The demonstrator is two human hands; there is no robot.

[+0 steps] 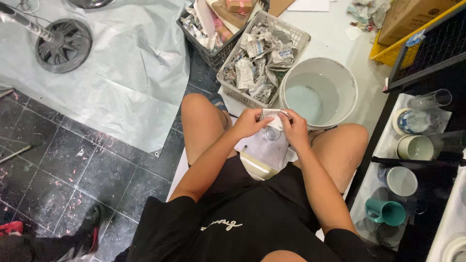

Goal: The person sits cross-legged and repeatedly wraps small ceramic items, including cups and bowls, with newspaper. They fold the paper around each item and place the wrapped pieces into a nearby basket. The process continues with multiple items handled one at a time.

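I sit with my knees apart and both hands raised in front of me. My left hand [248, 123] and my right hand [293, 129] together grip a small clear glass [273, 134] partly wrapped in a piece of newspaper [270, 115]. The paper shows above my fingers; the glass's round rim shows between my palms. On my lap lies a pale sheet of paper [272, 153] with a roll of tape [256, 166] at its near edge.
A white bucket [340, 73] holding water stands ahead. Beside it a white basket [228, 77] holds several newspaper-wrapped bundles. At right a shelf carries a teal mug [386, 212], white cups [402, 181] and glasses [431, 99]. A grey tarp [126, 63] covers the floor left.
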